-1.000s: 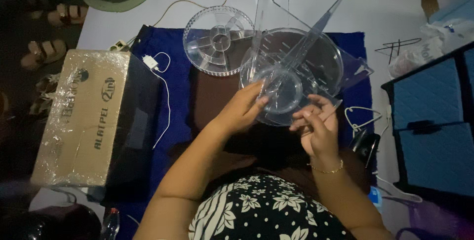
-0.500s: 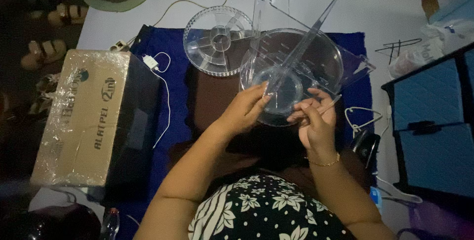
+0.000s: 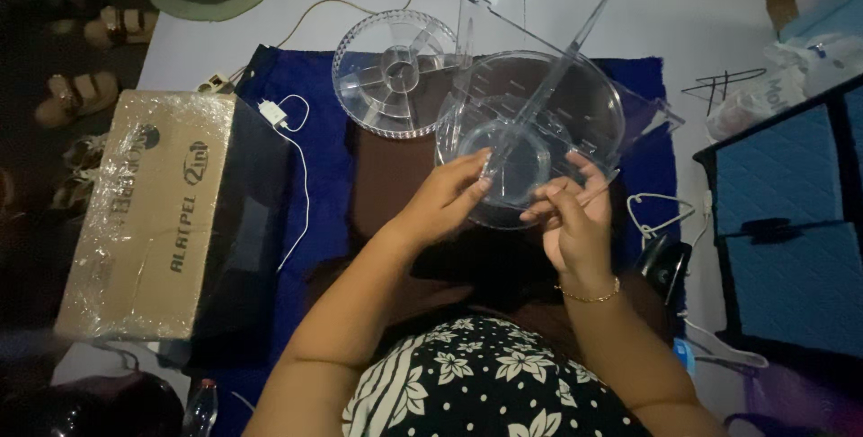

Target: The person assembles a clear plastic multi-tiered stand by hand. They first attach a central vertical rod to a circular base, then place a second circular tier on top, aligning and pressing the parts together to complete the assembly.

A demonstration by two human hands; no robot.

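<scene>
A round clear plastic tray (image 3: 575,95) with upright clear divider panels (image 3: 550,77) rises in front of me over a dark blue mat (image 3: 310,158). My left hand (image 3: 445,199) grips the tray's near rim, fingertips on the inner ring. My right hand (image 3: 575,221) pinches a thin clear rod that slants up to the right, at the tray's near right edge. A second clear round sectioned tray (image 3: 391,73) lies flat behind and to the left, touching the held one.
A wrapped cardboard box (image 3: 139,212) lies at left beside a dark flat case (image 3: 247,230). A white charger and cable (image 3: 288,122) rest on the mat. Blue fabric drawers (image 3: 791,230) stand at right; white hangers (image 3: 661,212) and sandals (image 3: 76,95) lie around.
My right hand has shifted slightly up toward the tray with the thin rod. The tray assembly has tilted a little. My left hand stays on the rim.
</scene>
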